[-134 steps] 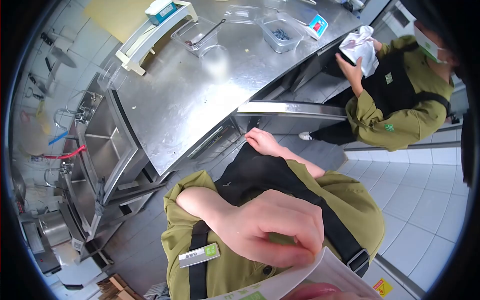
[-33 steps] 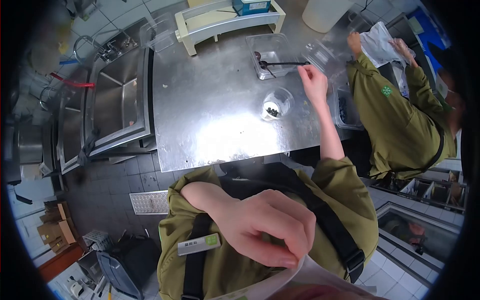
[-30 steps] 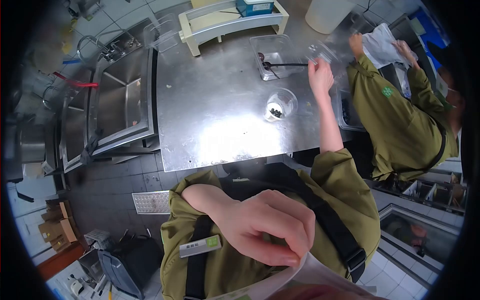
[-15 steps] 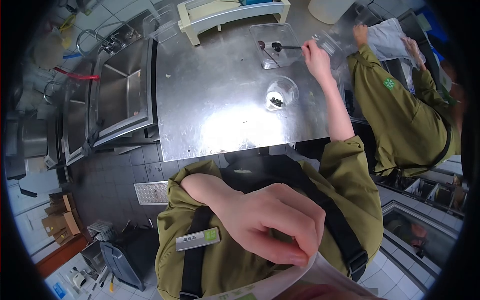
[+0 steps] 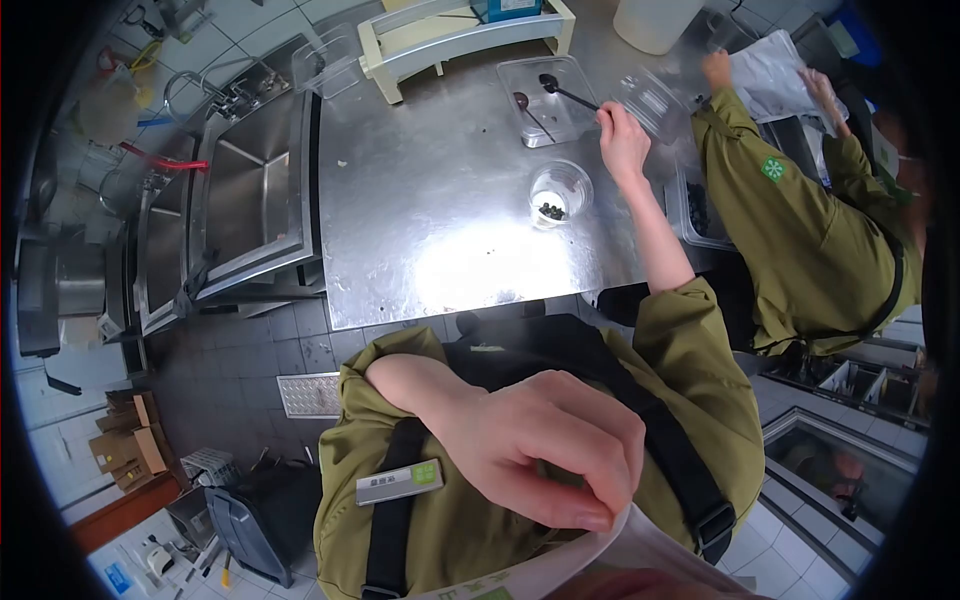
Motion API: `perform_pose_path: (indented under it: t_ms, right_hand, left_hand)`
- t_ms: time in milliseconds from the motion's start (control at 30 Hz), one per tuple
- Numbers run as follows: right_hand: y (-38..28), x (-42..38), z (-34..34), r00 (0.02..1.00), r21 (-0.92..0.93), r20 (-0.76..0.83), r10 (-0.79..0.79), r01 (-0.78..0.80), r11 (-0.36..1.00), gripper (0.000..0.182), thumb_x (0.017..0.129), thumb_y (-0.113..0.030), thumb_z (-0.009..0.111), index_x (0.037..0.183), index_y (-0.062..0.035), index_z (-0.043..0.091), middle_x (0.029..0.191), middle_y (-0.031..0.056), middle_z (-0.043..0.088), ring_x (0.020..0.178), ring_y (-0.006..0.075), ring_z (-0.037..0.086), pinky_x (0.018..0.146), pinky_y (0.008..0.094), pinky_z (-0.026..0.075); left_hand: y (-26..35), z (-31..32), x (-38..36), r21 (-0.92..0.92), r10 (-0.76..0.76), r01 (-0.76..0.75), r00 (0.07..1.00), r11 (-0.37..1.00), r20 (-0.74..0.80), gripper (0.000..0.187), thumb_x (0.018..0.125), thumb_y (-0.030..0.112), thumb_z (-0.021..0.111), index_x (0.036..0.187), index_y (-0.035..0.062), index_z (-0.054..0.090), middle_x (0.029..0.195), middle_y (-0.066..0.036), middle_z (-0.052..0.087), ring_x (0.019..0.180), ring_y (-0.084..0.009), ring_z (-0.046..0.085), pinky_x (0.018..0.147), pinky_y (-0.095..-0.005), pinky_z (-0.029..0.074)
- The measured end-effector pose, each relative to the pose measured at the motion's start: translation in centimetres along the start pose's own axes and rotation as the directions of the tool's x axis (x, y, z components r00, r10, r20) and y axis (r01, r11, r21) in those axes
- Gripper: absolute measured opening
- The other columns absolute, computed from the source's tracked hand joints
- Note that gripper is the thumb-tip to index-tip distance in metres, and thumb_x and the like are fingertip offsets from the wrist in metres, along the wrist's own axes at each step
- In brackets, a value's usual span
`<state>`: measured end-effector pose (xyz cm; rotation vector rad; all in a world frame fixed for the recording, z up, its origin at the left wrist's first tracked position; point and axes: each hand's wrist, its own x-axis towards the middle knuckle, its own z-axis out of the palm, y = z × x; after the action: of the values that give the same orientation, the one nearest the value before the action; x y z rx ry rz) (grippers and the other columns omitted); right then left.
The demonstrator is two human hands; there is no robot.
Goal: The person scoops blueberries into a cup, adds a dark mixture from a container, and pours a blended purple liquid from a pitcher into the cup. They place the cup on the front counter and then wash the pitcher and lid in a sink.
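Two hands at work, well apart. Right hand stretched out over the tabletop, just beyond the cup, fingers closed round the handle of a spoon. Spoon bowl raised over the clear tray behind the cup; cannot tell whether anything sits in it. Second spoon lying in that tray. Cup itself upright and uncovered, a few dark balls at its bottom, not touched by either hand.

Left hand far on the near side of the cup, up against the chest, curled with thumb and fingertips pinching the edge of a sheet of paper.

Right of the cup: a tub with dark contents at the tabletop edge, and a co-worker's sleeve, that person's hands on a white bag. Left of the cup: a steel sink.

Looks like the scooping step, between tray and cup. Calls next for a level spoon carried back toward the cup, then a tilt right over its mouth, clear of the thin rim so as not to tip it.
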<state>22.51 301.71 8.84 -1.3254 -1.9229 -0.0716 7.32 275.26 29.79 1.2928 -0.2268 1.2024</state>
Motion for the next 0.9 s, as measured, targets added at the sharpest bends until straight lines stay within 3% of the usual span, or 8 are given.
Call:
perform_pose_path:
  t_ms: [67, 233, 467, 567, 600, 667, 767, 900]
  right_hand:
    - [0.7, -0.4, -0.3, 0.984, -0.027, -0.082, -0.160, 0.159, 0.987, 0.006, 0.076, -0.013, 0.057, 0.080, -0.0093, 0.059, 0.074, 0.0043, 0.061, 0.080, 0.0189, 0.056, 0.089, 0.0380, 0.034]
    - [1.1, -1.2, -0.9, 0.987, -0.011, -0.071, -0.145, 0.145, 0.989, 0.006, 0.077, -0.012, 0.055, 0.081, -0.0089, 0.059, 0.074, 0.0049, 0.061, 0.078, 0.0203, 0.057, 0.096, 0.0439, 0.027]
    - [1.4, -1.2, 1.5, 0.993, 0.061, -0.042, 0.110, -0.107, 0.992, 0.011, 0.079, -0.017, 0.053, 0.082, -0.0080, 0.058, 0.073, 0.0061, 0.061, 0.075, 0.0233, 0.058, 0.096, 0.0458, 0.025]
    - [0.7, -0.7, 2.1, 0.961, -0.053, 0.119, 0.248, -0.243, 0.969, 0.017, 0.080, -0.022, 0.053, 0.085, -0.0075, 0.059, 0.076, 0.0061, 0.062, 0.078, 0.0236, 0.057, 0.096, 0.0451, 0.025]
    - [0.3, -0.5, 2.0, 0.987, -0.125, -0.058, 0.151, -0.157, 0.980, 0.018, 0.079, -0.024, 0.053, 0.085, -0.0073, 0.059, 0.078, 0.0061, 0.062, 0.080, 0.0238, 0.057, 0.095, 0.0436, 0.026]
    - [-0.3, -0.1, 1.8, 0.923, -0.305, -0.373, -0.098, -0.022, 0.952, 0.022, 0.079, -0.027, 0.054, 0.085, -0.0070, 0.060, 0.082, 0.0062, 0.062, 0.083, 0.0242, 0.056, 0.093, 0.0406, 0.030]
    - [-2.3, 0.6, -0.4, 0.957, -0.010, -0.274, -0.096, 0.097, 0.995, 0.027, 0.078, -0.033, 0.054, 0.084, -0.0077, 0.062, 0.086, 0.0073, 0.061, 0.087, 0.0251, 0.054, 0.085, 0.0367, 0.037]
    - [-5.0, 1.3, -2.6, 0.971, 0.022, 0.226, 0.082, -0.090, 0.996, 0.025, 0.077, -0.033, 0.056, 0.081, -0.0089, 0.062, 0.082, 0.0078, 0.060, 0.086, 0.0262, 0.054, 0.069, 0.0388, 0.044]
  left_hand:
    - [0.0, 0.2, -0.1, 0.012, 0.006, -0.006, 1.000, 1.000, 0.001, 0.013, 0.080, 0.009, 0.056, 0.079, -0.0028, 0.062, 0.072, -0.009, 0.057, 0.058, -0.0160, 0.053, 0.047, -0.0237, 0.042]
    - [-0.1, 0.6, 0.0, 0.025, 0.015, -0.016, 1.000, 1.000, 0.021, 0.013, 0.080, 0.010, 0.057, 0.079, -0.0025, 0.062, 0.073, -0.009, 0.057, 0.058, -0.0159, 0.053, 0.047, -0.0235, 0.043]
    - [-0.4, 1.0, 0.1, 0.019, -0.006, 0.005, 0.999, 1.000, 0.040, 0.013, 0.081, 0.010, 0.057, 0.080, -0.0020, 0.062, 0.073, -0.008, 0.057, 0.059, -0.0158, 0.053, 0.048, -0.0233, 0.043]
    - [-0.4, 1.0, 0.0, 0.039, -0.012, 0.011, 1.000, 0.999, 0.020, 0.018, 0.083, 0.014, 0.055, 0.081, -0.0026, 0.062, 0.074, -0.008, 0.057, 0.060, -0.0161, 0.053, 0.049, -0.0238, 0.043]
    - [-0.3, 0.9, -0.1, 0.025, -0.021, 0.021, 1.000, 0.999, -0.001, 0.020, 0.084, 0.015, 0.054, 0.081, -0.0030, 0.062, 0.074, -0.008, 0.057, 0.061, -0.0162, 0.053, 0.049, -0.0239, 0.043]
    - [-0.3, 0.4, -0.5, -0.002, -0.036, 0.036, 0.998, 0.999, -0.047, 0.024, 0.085, 0.018, 0.052, 0.082, -0.0036, 0.062, 0.075, -0.009, 0.057, 0.061, -0.0163, 0.053, 0.050, -0.0241, 0.043]
    - [0.0, 0.1, -0.8, 0.028, -0.019, 0.023, 0.994, 0.999, -0.108, 0.028, 0.087, 0.020, 0.049, 0.083, -0.0045, 0.062, 0.076, -0.009, 0.057, 0.062, -0.0165, 0.053, 0.051, -0.0243, 0.042]
    - [0.0, 0.0, -0.9, 0.086, -0.018, 0.027, 0.994, 0.996, -0.108, 0.027, 0.087, 0.019, 0.049, 0.082, -0.0045, 0.061, 0.076, -0.009, 0.057, 0.062, -0.0163, 0.053, 0.051, -0.0243, 0.042]
